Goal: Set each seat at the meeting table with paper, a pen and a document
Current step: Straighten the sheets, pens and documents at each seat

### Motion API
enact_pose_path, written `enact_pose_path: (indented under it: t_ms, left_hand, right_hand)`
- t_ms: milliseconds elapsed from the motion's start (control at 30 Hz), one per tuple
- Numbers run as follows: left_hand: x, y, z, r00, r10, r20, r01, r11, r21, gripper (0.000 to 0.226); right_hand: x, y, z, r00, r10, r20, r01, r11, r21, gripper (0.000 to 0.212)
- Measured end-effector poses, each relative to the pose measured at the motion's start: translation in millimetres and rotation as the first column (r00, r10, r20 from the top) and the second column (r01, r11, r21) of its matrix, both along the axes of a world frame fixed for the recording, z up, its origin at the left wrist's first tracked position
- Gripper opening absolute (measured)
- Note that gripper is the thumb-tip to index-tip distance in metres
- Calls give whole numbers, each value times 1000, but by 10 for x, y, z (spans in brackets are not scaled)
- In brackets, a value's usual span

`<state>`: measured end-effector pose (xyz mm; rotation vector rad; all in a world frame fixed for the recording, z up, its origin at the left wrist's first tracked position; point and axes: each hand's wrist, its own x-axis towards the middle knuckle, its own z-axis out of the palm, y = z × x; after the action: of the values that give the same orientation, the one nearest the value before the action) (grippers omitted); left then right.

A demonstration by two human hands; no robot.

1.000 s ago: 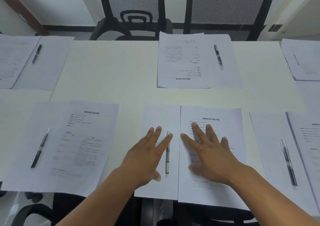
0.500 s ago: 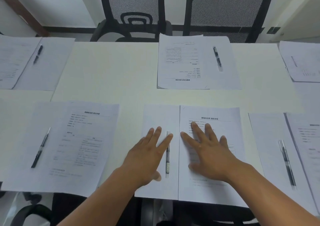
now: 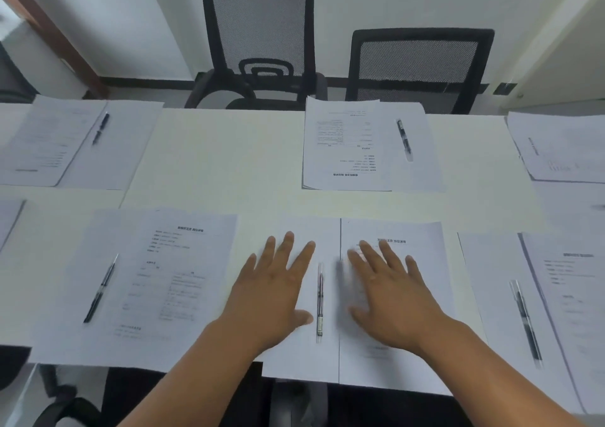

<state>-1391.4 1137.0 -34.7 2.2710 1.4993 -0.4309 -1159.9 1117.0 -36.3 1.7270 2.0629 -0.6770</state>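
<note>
White sheets cover most of the pale worktop (image 3: pixel 212 151); only the head view is on offer.

Head view, near edge, middle: a blank paper (image 3: pixel 301 354) lies side by side with a printed document (image 3: pixel 422 262), their long edges meeting. A pen (image 3: pixel 320 299) lies lengthwise on the paper, just beside that seam. Left hand (image 3: pixel 271 299) rests flat on the paper, fingers straight and spread wide, holding nothing, thumb tip near the pen's lower end. Right hand (image 3: pixel 393 299) lies flat on the document, fingers likewise spread, nothing gripped. Whether the left forefinger touches the pen I cannot tell.

Neighbouring places: a left set (image 3: pixel 137 289) with its own pen on it near the same edge; a right set (image 3: pixel 523 321) with pen toward the near right corner; a far set (image 3: pixel 366 144) with pen at the far edge, in front of the right mesh chair (image 3: pixel 419 66). A taller chair (image 3: pixel 258 33) stands beside it, with no papers on the worktop directly before it. More sheets sit at the far left and far right corners.

Judgement: this seat has all three items; the step in hand looks like squaring and smoothing the pair. Next move probably calls for lifting both palms straight up without dragging the sheets, then checking whether the taller chair's place needs a set.
</note>
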Motion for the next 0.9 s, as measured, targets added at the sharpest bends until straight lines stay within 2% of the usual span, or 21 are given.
enact_pose_path:
  t_ms: [200,333,500,600,700,900]
  left_hand:
    - [-12,-46,875,995,91,28,-94,975,200,93]
    - [-88,-89,1534,989,141,36,-146,954,261,86]
    - [-193,-451,2298,979,195,64,-204,891,406,61]
    - [-254,-760,2630,974,216,69,-222,850,478,51]
    - [-324,-1109,2813,965,259,47,-247,827,505,48]
    - [-416,-2002,2879,918,397,10,-348,792,502,42]
  right_hand:
    - [-405,62,847,999,-10,-47,19,980,199,78]
    - [-600,45,1442,999,25,-44,-10,951,308,73]
    - [-818,-166,2219,994,102,-44,-69,876,477,49]
    - [-939,-381,2565,987,154,-37,-110,837,536,42]
    - [-1046,-641,2781,976,213,-47,-150,810,567,41]
    - [-1164,-1301,2837,935,345,-86,-240,790,564,39]
